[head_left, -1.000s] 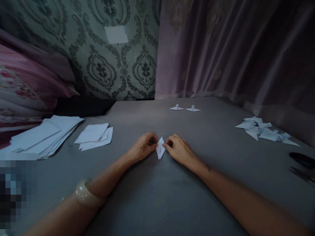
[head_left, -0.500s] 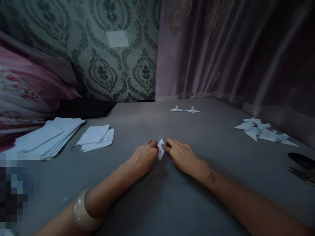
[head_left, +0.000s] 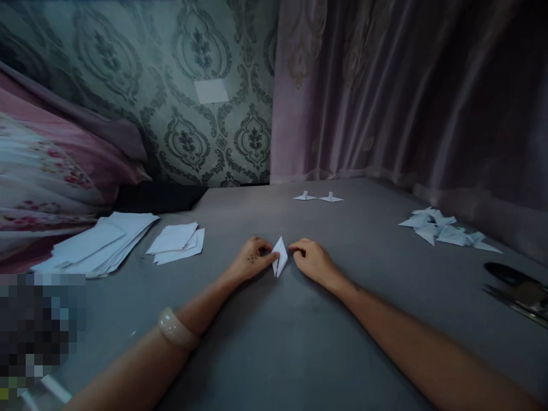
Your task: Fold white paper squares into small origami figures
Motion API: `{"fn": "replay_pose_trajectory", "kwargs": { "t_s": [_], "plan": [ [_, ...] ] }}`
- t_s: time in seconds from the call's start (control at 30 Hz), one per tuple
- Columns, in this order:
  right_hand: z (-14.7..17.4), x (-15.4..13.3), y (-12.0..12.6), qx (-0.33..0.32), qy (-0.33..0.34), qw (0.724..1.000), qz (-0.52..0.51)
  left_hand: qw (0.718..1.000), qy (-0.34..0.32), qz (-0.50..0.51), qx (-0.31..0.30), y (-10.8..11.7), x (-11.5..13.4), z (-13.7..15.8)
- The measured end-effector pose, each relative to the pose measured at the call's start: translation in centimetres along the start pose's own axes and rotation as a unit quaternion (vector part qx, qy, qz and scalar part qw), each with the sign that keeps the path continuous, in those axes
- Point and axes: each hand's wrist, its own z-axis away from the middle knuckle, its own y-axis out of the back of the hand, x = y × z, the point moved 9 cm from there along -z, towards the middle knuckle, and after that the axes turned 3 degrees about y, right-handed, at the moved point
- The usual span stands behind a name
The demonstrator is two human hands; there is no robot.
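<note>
A white piece of folded paper (head_left: pixel 281 264), shaped like a narrow diamond with a slit up its lower half, is at the middle of the grey surface. My left hand (head_left: pixel 252 260) pinches its left edge, the thumb lying over the paper. Just to the right of the paper is my right hand (head_left: pixel 314 261), its fingers curled in with thumb and forefinger close together. A narrow gap separates those fingertips from the paper, and nothing shows between them.
Two folded paper birds (head_left: pixel 305 196) stand at the far side. A heap of more paper birds (head_left: pixel 445 227) lies right, with black-handled scissors (head_left: pixel 514 285) nearer me. Left are a small stack of paper squares (head_left: pixel 173 238) and a larger paper stack (head_left: pixel 96 240).
My right hand has come off the folded paper and drawn slightly right. The left thumb now lies over the paper's left edge, and more of the diamond shows. The view has tipped up slightly.
</note>
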Motion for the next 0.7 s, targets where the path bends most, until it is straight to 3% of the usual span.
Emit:
{"fn": "replay_pose_trajectory", "kwargs": {
  "t_s": [0.1, 0.2, 0.33, 0.4, 0.47, 0.57, 0.7],
  "plan": [
    [-0.4, 1.4, 0.2, 0.049, -0.038, 0.994, -0.093, 0.999, 0.012, 0.046, 0.001, -1.0, -0.4, 0.3],
    [-0.6, 2.1, 0.3, 0.078, -0.055, 0.986, -0.138, 0.978, 0.066, 0.2, -0.01, -1.6, -1.1, 0.5],
    [-0.8, 2.1, 0.9, 0.106, -0.065, 0.978, -0.169, 0.886, 0.095, 0.452, 0.037, -0.5, -1.2, 0.5],
    [-0.8, 1.6, 1.5, 0.119, -0.059, 0.971, -0.199, 0.844, 0.105, 0.524, 0.047, -0.1, -1.2, 0.5],
    [-0.7, 0.9, 2.0, 0.134, -0.041, 0.961, -0.238, 0.823, 0.112, 0.555, 0.044, -0.1, -1.3, 0.4],
    [-0.5, -0.7, 2.3, 0.15, 0.01, 0.954, -0.259, 0.822, 0.093, 0.561, 0.03, -0.2, -1.0, 0.3],
    [-0.3, -1.6, 2.2, 0.176, 0.042, 0.949, -0.259, 0.842, 0.07, 0.534, 0.011, -0.6, -0.5, 0.4]
  ]
}}
